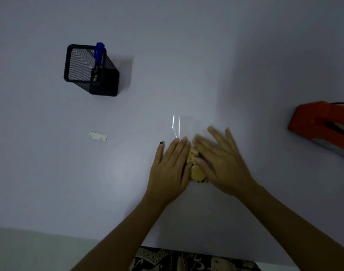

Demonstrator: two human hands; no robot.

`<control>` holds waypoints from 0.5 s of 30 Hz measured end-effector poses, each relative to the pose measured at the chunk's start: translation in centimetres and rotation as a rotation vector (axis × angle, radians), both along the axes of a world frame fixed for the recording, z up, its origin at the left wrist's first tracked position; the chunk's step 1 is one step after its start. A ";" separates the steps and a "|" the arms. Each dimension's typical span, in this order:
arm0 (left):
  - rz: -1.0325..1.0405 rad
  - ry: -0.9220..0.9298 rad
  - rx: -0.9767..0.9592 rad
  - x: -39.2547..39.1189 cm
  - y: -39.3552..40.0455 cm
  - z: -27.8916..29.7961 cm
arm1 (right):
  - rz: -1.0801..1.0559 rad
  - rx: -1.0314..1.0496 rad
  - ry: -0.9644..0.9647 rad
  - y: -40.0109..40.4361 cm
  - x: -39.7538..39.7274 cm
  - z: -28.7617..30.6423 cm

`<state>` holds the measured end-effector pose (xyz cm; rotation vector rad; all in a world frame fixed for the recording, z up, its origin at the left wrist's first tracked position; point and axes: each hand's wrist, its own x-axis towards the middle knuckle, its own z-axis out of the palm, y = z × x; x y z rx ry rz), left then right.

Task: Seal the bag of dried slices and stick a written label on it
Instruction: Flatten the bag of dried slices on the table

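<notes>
A clear plastic bag (182, 127) lies flat on the white table, its upper part showing only as faint glints. Pale yellow dried slices (195, 169) sit in its near end. My left hand (170, 169) lies flat with straight fingers on the bag's left side. My right hand (221, 163) presses flat on the right side, blurred, fingers spread. The slices show in the gap between the two hands. A small white label (98, 136) lies on the table to the left.
A black mesh pen holder (90, 70) with a blue pen (99, 53) stands at the back left. An orange heat sealer (323, 126) sits at the right edge. The table's near edge (69, 234) runs across the bottom, with patterned cloth below it.
</notes>
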<state>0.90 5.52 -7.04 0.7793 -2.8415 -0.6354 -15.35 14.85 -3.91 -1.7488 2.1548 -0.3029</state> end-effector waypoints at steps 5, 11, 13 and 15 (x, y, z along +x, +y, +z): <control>0.041 -0.038 -0.007 0.0 0.2 0.2 | 0.196 0.120 0.088 1.4 -2.8 -1.2; 0.080 -0.053 0.023 -0.3 0.5 0.0 | 0.226 0.126 0.145 2.3 -4.5 -1.3; 0.088 -0.036 0.017 -0.4 0.5 0.1 | 0.201 0.120 0.135 2.4 -4.3 -1.4; 0.115 -0.011 0.019 -0.6 0.6 0.2 | 0.180 0.120 0.130 2.5 -3.9 -1.4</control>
